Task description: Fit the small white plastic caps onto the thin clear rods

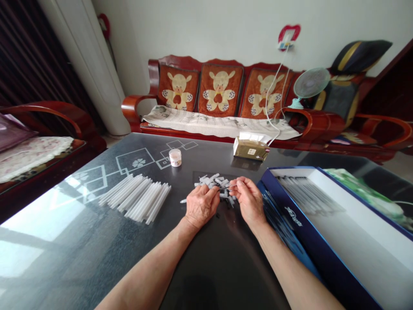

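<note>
My left hand (202,205) is closed in a fist-like grip over the middle of the table. A whitish pen barrel (183,201) pokes out on its left side, mostly covered by the fingers. Facing it, my right hand (248,199) pinches something small between thumb and fingertips, too fine to make out. A thin dark piece spans the short gap between the hands. Just behind them lies a loose heap of small grey-white pen caps (213,180). To the left, many translucent white pen barrels (137,197) lie side by side in a slanted row.
On the right stands a blue box (325,241) with a row of pens (306,193) inside. Long dark blue sticks (284,228) lie along its near side. Farther back are a small round jar (175,158) and a tissue box (251,148). A green-white package (364,193) lies beyond the box.
</note>
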Tool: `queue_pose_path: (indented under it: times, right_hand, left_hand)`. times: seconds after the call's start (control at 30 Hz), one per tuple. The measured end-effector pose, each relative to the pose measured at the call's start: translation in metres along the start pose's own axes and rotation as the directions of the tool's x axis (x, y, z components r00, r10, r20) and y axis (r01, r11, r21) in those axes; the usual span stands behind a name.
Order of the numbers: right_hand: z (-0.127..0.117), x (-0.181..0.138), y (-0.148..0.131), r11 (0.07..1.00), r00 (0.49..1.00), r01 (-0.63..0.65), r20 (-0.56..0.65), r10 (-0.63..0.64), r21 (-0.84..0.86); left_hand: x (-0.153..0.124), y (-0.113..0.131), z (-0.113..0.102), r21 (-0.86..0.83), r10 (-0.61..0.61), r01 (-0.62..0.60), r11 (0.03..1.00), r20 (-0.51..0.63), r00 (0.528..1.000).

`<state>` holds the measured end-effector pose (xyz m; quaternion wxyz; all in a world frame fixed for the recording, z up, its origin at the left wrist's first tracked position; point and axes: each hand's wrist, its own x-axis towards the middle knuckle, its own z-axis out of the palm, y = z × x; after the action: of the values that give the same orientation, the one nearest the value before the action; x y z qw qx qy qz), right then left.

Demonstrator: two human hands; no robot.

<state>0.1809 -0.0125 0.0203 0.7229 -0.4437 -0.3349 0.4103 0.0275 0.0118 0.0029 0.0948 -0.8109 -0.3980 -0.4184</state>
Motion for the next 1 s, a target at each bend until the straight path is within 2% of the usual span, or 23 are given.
queue_pose_path:
  times: [0.1,0.17,0.23,0.33,0.4,0.47,0.53,0.6,0.67,0.73,0.8,0.87,0.93,1.0]
  right_hand:
    - [0.001,0.001,0.003,0.991,0.995,-0.1,-0.018,0.102,0.094]
    - [0.004,-0.002,0.005,0.987,0.99,-0.136,-0.016,0.138,0.09]
    - [0.006,-0.006,0.006,0.993,0.993,-0.12,-0.011,0.12,0.012]
    - [0.009,-0.011,0.002,0.961,0.997,-0.025,0.058,0.042,-0.277]
    - [0.009,-0.013,-0.004,0.849,0.982,0.086,0.189,0.017,-0.521]
    - [0.009,-0.016,-0.011,0.698,0.933,0.214,0.354,0.061,-0.684]
    - [0.007,-0.019,-0.016,0.574,0.864,0.32,0.481,0.15,-0.754]
    - [0.006,-0.022,-0.018,0.477,0.81,0.391,0.54,0.228,-0.787]
    - [0.004,-0.024,-0.018,0.393,0.783,0.451,0.567,0.256,-0.801]
    - [0.003,-0.026,-0.017,0.35,0.766,0.498,0.592,0.253,-0.794]
    - [0.004,-0.026,-0.017,0.374,0.758,0.502,0.605,0.244,-0.78]
    - [0.007,-0.023,-0.016,0.465,0.793,0.428,0.569,0.218,-0.775]
    - [0.008,-0.018,-0.013,0.631,0.869,0.256,0.46,0.182,-0.732]
    - [0.008,-0.013,-0.006,0.811,0.937,0.042,0.304,0.171,-0.584]
  left_hand:
    - [0.0,0.0,0.0,-0.022,0.02,-0.02,1.0,0.022,1.0]
    - [0.0,-0.001,0.0,-0.044,0.039,-0.037,0.998,0.051,0.998]
    - [0.0,-0.002,0.001,-0.051,0.051,-0.047,0.998,0.073,0.996]
    - [-0.001,-0.004,0.003,-0.026,0.044,-0.043,0.999,0.066,0.997]
    - [-0.001,-0.005,0.004,0.008,0.025,-0.025,1.0,0.028,0.999]
    - [-0.001,-0.006,0.005,0.038,0.006,-0.006,0.999,-0.016,1.0]
    - [-0.002,-0.007,0.006,0.053,-0.005,0.007,0.999,-0.036,0.999]
    - [-0.002,-0.007,0.007,0.054,-0.011,0.013,0.998,-0.033,0.999]
    - [-0.002,-0.007,0.007,0.048,-0.011,0.013,0.999,-0.031,0.999]
    - [-0.002,-0.007,0.007,0.039,-0.011,0.012,0.999,-0.033,0.999]
    - [-0.001,-0.006,0.007,0.02,-0.018,0.019,1.0,-0.04,0.999]
    - [0.0,-0.005,0.006,-0.011,-0.026,0.026,1.0,-0.049,0.998]
    - [0.0,-0.005,0.004,-0.043,-0.027,0.025,0.999,-0.054,0.998]
    - [0.0,-0.004,0.003,-0.061,-0.028,0.025,0.998,-0.048,0.998]
